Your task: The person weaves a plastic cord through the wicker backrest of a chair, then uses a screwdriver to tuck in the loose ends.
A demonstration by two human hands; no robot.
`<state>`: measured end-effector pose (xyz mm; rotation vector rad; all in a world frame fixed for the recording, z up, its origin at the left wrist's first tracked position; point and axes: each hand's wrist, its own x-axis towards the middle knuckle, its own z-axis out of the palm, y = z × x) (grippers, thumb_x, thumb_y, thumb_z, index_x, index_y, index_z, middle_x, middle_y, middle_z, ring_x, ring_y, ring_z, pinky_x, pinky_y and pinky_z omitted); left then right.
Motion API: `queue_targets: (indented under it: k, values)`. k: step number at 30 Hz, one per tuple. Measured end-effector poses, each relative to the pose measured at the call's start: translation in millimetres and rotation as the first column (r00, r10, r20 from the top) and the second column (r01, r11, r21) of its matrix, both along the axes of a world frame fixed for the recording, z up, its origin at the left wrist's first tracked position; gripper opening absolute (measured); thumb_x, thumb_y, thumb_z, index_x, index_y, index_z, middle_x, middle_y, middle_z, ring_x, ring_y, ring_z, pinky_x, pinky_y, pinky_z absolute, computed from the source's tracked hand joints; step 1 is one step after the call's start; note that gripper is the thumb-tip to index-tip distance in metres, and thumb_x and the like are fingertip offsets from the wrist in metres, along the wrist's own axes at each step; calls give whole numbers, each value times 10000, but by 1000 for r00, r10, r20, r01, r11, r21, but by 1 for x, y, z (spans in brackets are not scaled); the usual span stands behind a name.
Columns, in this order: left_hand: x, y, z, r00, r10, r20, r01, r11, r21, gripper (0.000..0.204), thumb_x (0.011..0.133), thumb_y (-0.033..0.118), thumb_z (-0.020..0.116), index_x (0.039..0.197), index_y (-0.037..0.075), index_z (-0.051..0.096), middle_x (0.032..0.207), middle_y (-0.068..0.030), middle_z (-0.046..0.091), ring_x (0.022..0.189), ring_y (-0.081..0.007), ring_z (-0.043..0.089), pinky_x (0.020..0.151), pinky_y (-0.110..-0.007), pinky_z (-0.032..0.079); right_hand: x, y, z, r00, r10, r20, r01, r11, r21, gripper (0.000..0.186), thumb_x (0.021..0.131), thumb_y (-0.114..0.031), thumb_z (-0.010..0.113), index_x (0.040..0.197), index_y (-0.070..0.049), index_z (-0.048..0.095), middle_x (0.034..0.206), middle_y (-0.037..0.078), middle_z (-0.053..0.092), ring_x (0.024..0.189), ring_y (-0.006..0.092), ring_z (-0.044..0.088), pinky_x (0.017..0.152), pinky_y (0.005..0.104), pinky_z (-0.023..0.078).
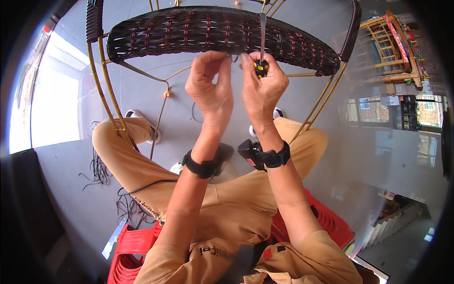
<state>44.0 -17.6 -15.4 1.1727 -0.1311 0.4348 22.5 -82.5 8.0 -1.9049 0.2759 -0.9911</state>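
A curved panel of dark brown woven strips (165,34) with reddish strands spans the gold metal chair frame (101,78) in front of me. My left hand (211,85) is closed in a pinch at the panel's lower edge, near its middle; what the fingertips hold is hidden. Right beside it, my right hand (265,87) is wrapped round the black-and-yellow handle of a screwdriver (263,40), whose shaft points away across the weave. That hand's thumb and forefinger come close to the left fingertips, where a small dark loop of strip (235,58) shows between the hands.
Loose dark strips (98,170) lie on the grey floor to the left, with more (132,210) by my left leg. Red plastic stools (135,241) are beneath me. Wooden frames (388,52) stand at the far right. The chair frame's legs reach down between my knees.
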Motion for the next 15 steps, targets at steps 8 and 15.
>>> queue_targets:
  k: [8,15]
  values:
    - [-11,-2,0,879,-365,-306,195,862,-468,209,744,7,670,936,-52,612,869,-69,638,764,-112,579,740,-258,469,-8,0,2,995,85,-46,-74,978,195,97,824,-96,637,791,-7,615,587,-21,551,439,7,395,378,187,296]
    - [-8,3,5,828,-469,-308,280,821,-497,135,766,34,659,879,-32,627,818,-60,637,735,-120,583,730,-267,474,-12,-1,7,974,213,-82,-141,844,517,99,775,-51,655,771,34,606,575,2,539,462,41,419,407,197,325]
